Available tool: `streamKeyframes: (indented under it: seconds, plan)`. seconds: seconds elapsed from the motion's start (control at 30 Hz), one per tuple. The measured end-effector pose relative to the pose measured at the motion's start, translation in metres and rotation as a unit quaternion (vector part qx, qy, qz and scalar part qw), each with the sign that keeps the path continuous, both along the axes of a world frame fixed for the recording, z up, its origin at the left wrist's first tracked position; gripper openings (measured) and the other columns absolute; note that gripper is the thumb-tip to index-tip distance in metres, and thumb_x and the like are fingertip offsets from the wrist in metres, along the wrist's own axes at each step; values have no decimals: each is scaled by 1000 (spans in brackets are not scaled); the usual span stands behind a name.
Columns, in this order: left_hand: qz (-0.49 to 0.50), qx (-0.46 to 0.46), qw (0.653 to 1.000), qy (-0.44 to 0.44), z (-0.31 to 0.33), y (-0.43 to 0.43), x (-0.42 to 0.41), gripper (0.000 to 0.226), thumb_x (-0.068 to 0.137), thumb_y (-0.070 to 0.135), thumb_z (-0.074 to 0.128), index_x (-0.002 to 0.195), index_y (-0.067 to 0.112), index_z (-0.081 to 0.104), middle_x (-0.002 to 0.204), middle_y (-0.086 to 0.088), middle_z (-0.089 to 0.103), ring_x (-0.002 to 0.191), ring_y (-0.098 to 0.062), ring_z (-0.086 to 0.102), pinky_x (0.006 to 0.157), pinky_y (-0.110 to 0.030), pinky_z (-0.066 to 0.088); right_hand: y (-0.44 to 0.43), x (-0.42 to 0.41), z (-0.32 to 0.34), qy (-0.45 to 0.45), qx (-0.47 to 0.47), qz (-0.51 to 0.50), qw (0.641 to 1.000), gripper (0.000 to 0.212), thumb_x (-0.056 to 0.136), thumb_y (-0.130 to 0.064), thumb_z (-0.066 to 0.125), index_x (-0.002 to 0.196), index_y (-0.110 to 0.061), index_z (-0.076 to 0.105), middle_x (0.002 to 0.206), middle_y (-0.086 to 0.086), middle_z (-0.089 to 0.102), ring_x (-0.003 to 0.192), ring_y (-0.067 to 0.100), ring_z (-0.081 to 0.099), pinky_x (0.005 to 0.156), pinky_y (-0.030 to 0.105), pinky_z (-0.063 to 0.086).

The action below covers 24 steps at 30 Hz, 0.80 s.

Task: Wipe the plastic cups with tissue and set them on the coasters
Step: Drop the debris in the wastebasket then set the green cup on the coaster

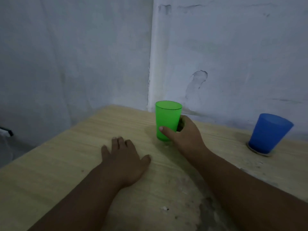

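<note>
A translucent green plastic cup (166,117) stands upright near the table's far corner. My right hand (185,132) grips its lower part, thumb across the front and fingers behind. I cannot tell whether a coaster lies under it. A blue plastic cup (268,132) stands upright on a round coaster (260,153) at the right, by the wall. My left hand (123,157) rests flat on the table to the left of the green cup, fingers spread and holding nothing. No tissue is in view.
The light wooden table (66,164) fits into a corner between two pale walls (233,55). Its left edge runs diagonally from the corner toward me. Grey stains mark the tabletop near me. A dark object (6,131) sticks out at the far left.
</note>
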<state>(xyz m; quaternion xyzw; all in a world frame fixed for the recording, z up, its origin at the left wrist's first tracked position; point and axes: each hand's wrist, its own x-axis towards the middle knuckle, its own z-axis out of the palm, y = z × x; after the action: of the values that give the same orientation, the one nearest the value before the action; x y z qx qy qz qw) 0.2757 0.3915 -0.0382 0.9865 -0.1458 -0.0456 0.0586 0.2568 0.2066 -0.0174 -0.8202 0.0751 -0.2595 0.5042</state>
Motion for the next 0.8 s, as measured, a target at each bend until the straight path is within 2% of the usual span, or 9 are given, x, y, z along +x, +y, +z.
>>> streamKeyframes:
  seconds: [0.1, 0.2, 0.33, 0.53, 0.8]
  plan:
    - [-66, -25, 997, -28, -1, -19, 14, 87, 94, 71, 24, 159, 14, 11, 169, -11, 3, 155, -26, -3, 124, -49, 5, -22, 3, 0, -18, 14, -36, 999, 58, 74, -34, 84, 123, -14, 59, 110, -3, 69, 94, 8, 66, 79, 26, 56]
    - [-80, -38, 995, -46, -8, -28, 25, 85, 94, 71, 24, 159, 17, 13, 169, -7, 5, 155, -23, 0, 124, -49, 4, -37, 13, 1, -31, 18, -57, 998, 60, 72, -35, 85, 123, -13, 60, 109, -3, 69, 93, 6, 66, 72, 18, 53]
    - [-88, -34, 995, -37, -8, -25, 33, 87, 92, 74, 24, 159, 20, 10, 169, -4, 2, 155, -20, -3, 123, -48, 2, -42, 28, 0, -28, 8, -62, 998, 61, 71, -38, 85, 122, -13, 60, 108, -3, 69, 92, 7, 66, 72, 22, 54]
    - [-89, -37, 995, -37, -8, -28, 32, 87, 92, 73, 23, 160, 20, 8, 169, -5, 0, 155, -21, -4, 123, -49, 1, -42, 41, -18, -19, -3, -73, 997, 67, 68, -44, 85, 122, -15, 58, 109, -5, 68, 96, 10, 66, 80, 30, 57]
    - [-88, -31, 995, -38, -11, -28, 34, 87, 92, 73, 22, 160, 20, 8, 169, -4, 0, 155, -20, -4, 123, -51, 2, -37, 38, -21, -21, -65, -66, 995, 65, 73, -42, 82, 125, -16, 53, 108, -9, 61, 96, 8, 60, 65, 12, 42]
